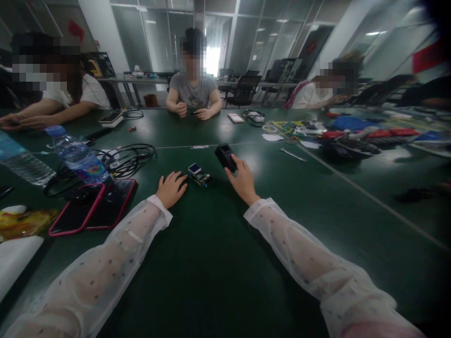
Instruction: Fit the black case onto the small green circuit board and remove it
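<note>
A small black box-shaped case (224, 156) is in the grip of my right hand (242, 179), thumb on its near side and fingers over its right edge. To its left, a small circuit board with a little screen (200, 174) lies on the dark green table (211, 263). My left hand (171, 188) rests flat just left of the board, fingers spread and holding nothing. Its fingertips come close to the board's edge; whether they touch it I cannot tell.
Left of my left hand are two red-edged phones (111, 206), a water bottle (79, 157) and coiled black cables (137, 157). A wrench (293, 155) and a heap of cables and bags (369, 131) lie to the right. A person (193, 91) sits opposite, others at both sides.
</note>
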A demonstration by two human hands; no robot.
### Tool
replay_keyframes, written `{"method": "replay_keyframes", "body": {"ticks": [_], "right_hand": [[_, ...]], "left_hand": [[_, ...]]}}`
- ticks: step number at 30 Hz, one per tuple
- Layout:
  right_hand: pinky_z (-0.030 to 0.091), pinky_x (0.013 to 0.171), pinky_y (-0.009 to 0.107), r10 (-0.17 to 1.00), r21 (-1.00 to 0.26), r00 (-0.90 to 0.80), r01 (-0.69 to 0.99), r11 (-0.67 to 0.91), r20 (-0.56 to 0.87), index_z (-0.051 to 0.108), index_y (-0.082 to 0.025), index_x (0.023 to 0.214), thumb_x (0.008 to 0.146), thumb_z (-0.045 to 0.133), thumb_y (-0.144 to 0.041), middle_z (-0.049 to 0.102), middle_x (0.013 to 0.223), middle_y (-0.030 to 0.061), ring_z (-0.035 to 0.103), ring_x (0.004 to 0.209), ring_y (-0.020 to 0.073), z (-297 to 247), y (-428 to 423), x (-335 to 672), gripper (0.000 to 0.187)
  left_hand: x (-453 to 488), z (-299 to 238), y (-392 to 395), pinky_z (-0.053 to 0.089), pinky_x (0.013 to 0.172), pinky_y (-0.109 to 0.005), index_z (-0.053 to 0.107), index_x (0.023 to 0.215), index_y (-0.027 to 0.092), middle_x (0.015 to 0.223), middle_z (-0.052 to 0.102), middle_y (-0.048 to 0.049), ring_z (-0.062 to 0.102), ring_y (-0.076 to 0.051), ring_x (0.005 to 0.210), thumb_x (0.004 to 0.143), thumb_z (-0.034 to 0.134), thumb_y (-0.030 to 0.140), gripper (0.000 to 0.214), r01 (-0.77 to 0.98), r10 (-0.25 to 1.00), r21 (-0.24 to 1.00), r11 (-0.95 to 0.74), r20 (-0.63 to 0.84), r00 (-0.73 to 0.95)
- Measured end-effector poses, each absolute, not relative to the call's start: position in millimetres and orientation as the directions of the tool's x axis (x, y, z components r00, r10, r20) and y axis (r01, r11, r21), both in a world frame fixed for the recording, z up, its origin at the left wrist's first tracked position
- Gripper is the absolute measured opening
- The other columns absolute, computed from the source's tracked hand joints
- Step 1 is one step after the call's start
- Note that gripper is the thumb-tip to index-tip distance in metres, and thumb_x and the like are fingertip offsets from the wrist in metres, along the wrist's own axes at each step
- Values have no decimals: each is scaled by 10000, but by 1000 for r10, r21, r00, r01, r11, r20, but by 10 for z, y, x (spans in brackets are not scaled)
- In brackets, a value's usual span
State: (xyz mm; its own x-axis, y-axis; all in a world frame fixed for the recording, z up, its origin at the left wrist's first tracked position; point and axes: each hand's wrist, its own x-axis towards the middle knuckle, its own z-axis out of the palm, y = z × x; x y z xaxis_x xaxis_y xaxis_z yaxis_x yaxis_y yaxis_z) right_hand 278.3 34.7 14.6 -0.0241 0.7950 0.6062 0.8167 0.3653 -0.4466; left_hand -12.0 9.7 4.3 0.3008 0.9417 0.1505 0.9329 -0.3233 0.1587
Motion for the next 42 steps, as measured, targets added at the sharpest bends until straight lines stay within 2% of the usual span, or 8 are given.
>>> {"method": "replay_keyframes", "body": {"ticks": [4, 9, 20, 28, 36, 42], "right_hand": [[521, 883, 457, 822, -470, 81, 850, 239, 564, 450, -152, 1414, 918, 512, -367, 589, 1210, 170, 601, 1071, 303, 76, 454, 2907, 544], [530, 829, 463, 844, -436, 82, 880, 188, 530, 457, -156, 1405, 911, 500, -359, 594, 1209, 174, 600, 1060, 320, 82, 438, 2893, 536], [537, 792, 460, 860, -389, 57, 905, 170, 508, 430, -160, 1420, 927, 467, -373, 580, 1190, 177, 594, 1044, 319, 74, 424, 2889, 538], [531, 795, 467, 882, -293, 0, 943, 156, 472, 436, -134, 1395, 930, 466, -371, 578, 1147, 192, 594, 1024, 329, 25, 426, 2874, 522], [524, 808, 472, 879, -285, -6, 945, 160, 477, 436, -136, 1393, 938, 447, -382, 563, 1146, 194, 573, 1033, 326, 1, 447, 2872, 518], [533, 779, 456, 868, -269, -8, 949, 162, 496, 443, -138, 1389, 940, 439, -380, 564, 1135, 192, 575, 1014, 323, 8, 427, 2863, 511]], "left_hand": [[-106, 40, 86, 274, 1108, -626, 431, 1443, 246, 1519, 417, -88, 330, -312, 1417, 1019, 339, 409, 463, 935, 940, 149, -322, 171, 297], [-107, 30, 88, 276, 1112, -616, 416, 1452, 255, 1517, 422, -85, 337, -306, 1414, 1020, 341, 412, 465, 934, 939, 151, -323, 173, 297], [-103, 59, 82, 270, 1109, -628, 408, 1462, 264, 1519, 417, -90, 328, -316, 1417, 1018, 334, 412, 474, 933, 940, 156, -325, 162, 300], [-119, 54, 86, 272, 1107, -630, 457, 1423, 261, 1519, 413, -87, 329, -317, 1419, 1023, 313, 421, 455, 929, 936, 154, -337, 158, 314], [-89, 72, 70, 279, 1110, -611, 420, 1439, 277, 1509, 430, -76, 333, -306, 1415, 1012, 362, 397, 447, 935, 942, 164, -316, 171, 288], [-97, 70, 76, 276, 1103, -622, 394, 1473, 298, 1523, 409, -80, 325, -318, 1418, 1022, 331, 409, 469, 936, 940, 132, -327, 148, 307]]}}
